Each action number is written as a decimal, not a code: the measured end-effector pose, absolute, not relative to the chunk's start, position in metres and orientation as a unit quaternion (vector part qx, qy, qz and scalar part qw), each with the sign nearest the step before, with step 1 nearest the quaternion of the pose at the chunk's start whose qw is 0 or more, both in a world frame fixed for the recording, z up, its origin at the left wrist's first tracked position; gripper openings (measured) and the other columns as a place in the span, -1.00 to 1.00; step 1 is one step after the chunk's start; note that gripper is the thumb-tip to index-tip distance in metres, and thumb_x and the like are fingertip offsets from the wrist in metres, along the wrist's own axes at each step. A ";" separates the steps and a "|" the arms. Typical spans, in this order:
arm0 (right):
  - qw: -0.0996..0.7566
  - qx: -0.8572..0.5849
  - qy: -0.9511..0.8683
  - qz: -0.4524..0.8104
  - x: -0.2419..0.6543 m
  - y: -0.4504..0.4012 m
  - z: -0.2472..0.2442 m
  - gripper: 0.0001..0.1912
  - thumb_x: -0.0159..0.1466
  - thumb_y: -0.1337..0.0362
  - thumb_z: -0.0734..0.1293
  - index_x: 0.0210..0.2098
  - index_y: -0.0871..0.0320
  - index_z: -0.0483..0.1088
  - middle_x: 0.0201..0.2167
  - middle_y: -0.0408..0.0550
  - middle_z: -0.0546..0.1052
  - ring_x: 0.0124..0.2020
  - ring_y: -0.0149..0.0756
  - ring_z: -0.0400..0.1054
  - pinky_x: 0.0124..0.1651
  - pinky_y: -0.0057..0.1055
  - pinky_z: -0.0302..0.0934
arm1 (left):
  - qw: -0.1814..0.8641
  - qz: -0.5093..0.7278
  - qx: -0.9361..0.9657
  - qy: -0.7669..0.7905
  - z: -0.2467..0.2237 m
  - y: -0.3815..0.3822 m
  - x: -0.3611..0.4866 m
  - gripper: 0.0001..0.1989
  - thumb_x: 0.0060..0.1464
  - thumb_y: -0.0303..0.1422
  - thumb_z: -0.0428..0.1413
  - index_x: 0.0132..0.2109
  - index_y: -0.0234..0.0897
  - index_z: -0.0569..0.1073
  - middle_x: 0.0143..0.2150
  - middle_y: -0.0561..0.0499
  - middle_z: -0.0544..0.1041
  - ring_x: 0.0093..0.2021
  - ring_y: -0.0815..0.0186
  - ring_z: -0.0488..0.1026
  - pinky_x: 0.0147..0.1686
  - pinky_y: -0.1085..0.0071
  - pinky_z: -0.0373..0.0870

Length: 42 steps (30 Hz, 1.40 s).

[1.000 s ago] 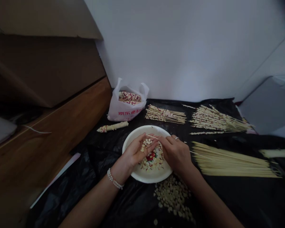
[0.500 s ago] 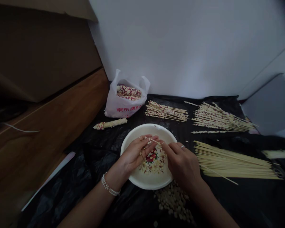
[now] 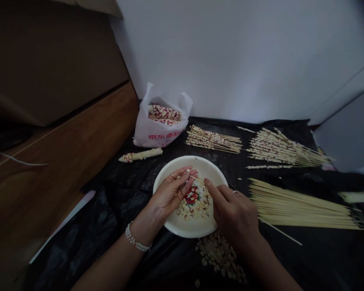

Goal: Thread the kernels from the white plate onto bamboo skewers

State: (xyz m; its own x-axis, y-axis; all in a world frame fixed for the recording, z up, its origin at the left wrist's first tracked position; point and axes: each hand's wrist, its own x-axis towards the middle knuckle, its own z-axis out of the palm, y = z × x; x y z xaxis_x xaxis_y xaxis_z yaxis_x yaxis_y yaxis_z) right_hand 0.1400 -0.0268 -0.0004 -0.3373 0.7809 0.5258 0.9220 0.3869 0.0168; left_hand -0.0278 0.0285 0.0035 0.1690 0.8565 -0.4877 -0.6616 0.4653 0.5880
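Over a white bowl, my left hand pinches a pale corn kernel between thumb and fingertips. My right hand grips a thin bamboo skewer, whose tip points left and meets the kernel. The right fingers hide the skewer's other end. Loose yellow and dark-red kernels lie in the bowl, around a red flower print on its bottom.
Behind stand a plastic bag of corn cobs and a partly stripped cob. Bundles of kernel-threaded skewers lie back right; bare skewers are at right. Loose pale bits lie before the bowl on black plastic sheeting.
My left fingers have closed more around the kernel at the skewer's tip, and that hand is slightly higher. My right hand stays nearly in place. The view has shifted slightly.
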 end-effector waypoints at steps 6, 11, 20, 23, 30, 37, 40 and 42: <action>0.220 -0.547 -0.792 -0.159 0.136 -0.028 -0.002 -0.59 0.29 0.46 0.15 0.08 0.15 0.39 -0.46 -0.13 0.51 -0.54 -0.42 0.28 -0.39 -0.38 -0.01 | 0.742 0.512 0.149 0.407 -0.002 0.027 -0.026 -0.81 -0.05 -0.66 0.20 -0.26 -0.40 0.57 -0.26 -0.06 0.59 -0.34 0.47 0.53 -0.26 0.65 0.49; 0.202 -0.563 -0.787 -0.151 0.136 -0.030 -0.003 -0.60 0.29 0.46 0.16 0.07 0.17 0.40 -0.47 -0.13 0.51 -0.54 -0.40 0.29 -0.39 -0.38 -0.01 | 0.744 0.508 0.151 0.408 0.001 0.026 -0.024 -0.84 -0.05 -0.66 0.19 -0.30 -0.39 0.58 -0.30 -0.05 0.60 -0.34 0.46 0.53 -0.23 0.63 0.49; 0.202 -0.571 -0.782 -0.147 0.135 -0.029 -0.004 -0.61 0.27 0.44 0.17 0.04 0.16 0.42 -0.49 -0.13 0.50 -0.56 -0.40 0.28 -0.41 -0.38 -0.02 | 0.745 0.504 0.126 0.418 0.005 0.025 -0.024 -0.89 0.00 -0.60 0.18 -0.29 -0.42 0.57 -0.24 -0.06 0.59 -0.29 0.44 0.53 -0.17 0.58 0.49; 0.209 -0.568 -0.782 -0.152 0.134 -0.029 -0.005 -0.61 0.27 0.44 0.18 0.04 0.16 0.42 -0.50 -0.14 0.49 -0.57 -0.41 0.26 -0.42 -0.38 -0.03 | 0.750 0.505 0.109 0.413 0.004 0.026 -0.024 -0.88 -0.01 -0.64 0.17 -0.31 -0.42 0.56 -0.28 -0.04 0.59 -0.32 0.46 0.52 -0.20 0.60 0.49; 0.220 -0.562 -0.781 -0.158 0.133 -0.030 -0.007 -0.62 0.26 0.44 0.19 0.04 0.17 0.43 -0.51 -0.16 0.47 -0.57 -0.41 0.25 -0.43 -0.38 -0.06 | 0.750 0.503 0.096 0.419 0.003 0.026 -0.024 -0.86 -0.05 -0.64 0.20 -0.30 -0.39 0.55 -0.30 -0.02 0.59 -0.32 0.47 0.51 -0.21 0.61 0.47; 0.239 -0.558 -0.778 -0.161 0.132 -0.030 -0.008 -0.65 0.28 0.44 0.18 -0.01 0.18 0.46 -0.54 -0.17 0.45 -0.59 -0.41 0.24 -0.44 -0.38 -0.05 | 0.749 0.492 0.102 0.432 0.004 0.026 -0.024 -0.88 -0.02 -0.63 0.19 -0.31 -0.38 0.54 -0.30 0.01 0.57 -0.33 0.51 0.48 -0.20 0.62 0.44; 0.246 -0.557 -0.777 -0.160 0.132 -0.031 -0.008 -0.64 0.27 0.45 0.18 0.00 0.19 0.45 -0.53 -0.17 0.45 -0.59 -0.40 0.25 -0.45 -0.38 -0.04 | 0.745 0.492 0.100 0.439 0.004 0.026 -0.024 -0.86 -0.03 -0.63 0.19 -0.28 -0.38 0.53 -0.27 0.01 0.56 -0.31 0.51 0.47 -0.19 0.61 0.44; 0.249 -0.558 -0.776 -0.156 0.131 -0.031 -0.009 -0.64 0.27 0.45 0.18 0.00 0.19 0.45 -0.53 -0.18 0.45 -0.60 -0.39 0.26 -0.46 -0.38 -0.03 | 0.749 0.491 0.093 0.436 0.004 0.026 -0.025 -0.84 -0.02 -0.64 0.18 -0.27 -0.38 0.52 -0.26 0.00 0.55 -0.30 0.50 0.48 -0.20 0.61 0.45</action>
State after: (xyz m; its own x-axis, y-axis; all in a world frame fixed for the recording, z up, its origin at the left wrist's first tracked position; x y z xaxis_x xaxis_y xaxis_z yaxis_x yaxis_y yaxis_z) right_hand 0.1315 -0.0311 -0.0089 -0.2521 0.7885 0.5609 0.9442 0.3274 -0.0359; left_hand -0.0248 0.0262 0.0035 0.1382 0.8158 -0.5616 -0.6544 0.5009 0.5664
